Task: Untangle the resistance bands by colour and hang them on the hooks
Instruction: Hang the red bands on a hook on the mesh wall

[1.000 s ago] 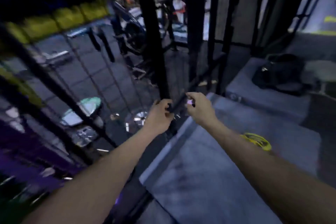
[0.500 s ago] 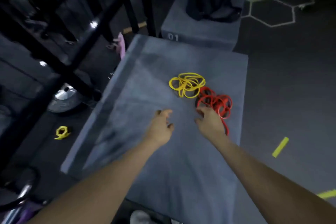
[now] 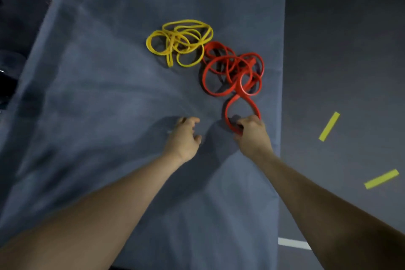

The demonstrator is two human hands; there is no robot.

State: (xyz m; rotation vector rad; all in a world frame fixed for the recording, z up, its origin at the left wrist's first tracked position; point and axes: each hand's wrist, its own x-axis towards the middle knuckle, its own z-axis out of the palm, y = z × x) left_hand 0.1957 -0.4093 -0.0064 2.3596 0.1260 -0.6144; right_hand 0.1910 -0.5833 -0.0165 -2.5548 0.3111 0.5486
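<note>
— What are your hands doing, seen from the head camera?

— My right hand [image 3: 252,132] is curling its fingers around the near loop of the red bands [image 3: 232,72], flat rubbery strips lying coiled on the grey padded block [image 3: 98,94]. My left hand [image 3: 185,138] is hovering loose, holding nothing.

— And the others?

— The yellow bands [image 3: 179,42], thinner, are lying tangled just beside the red ones, touching them.
</note>
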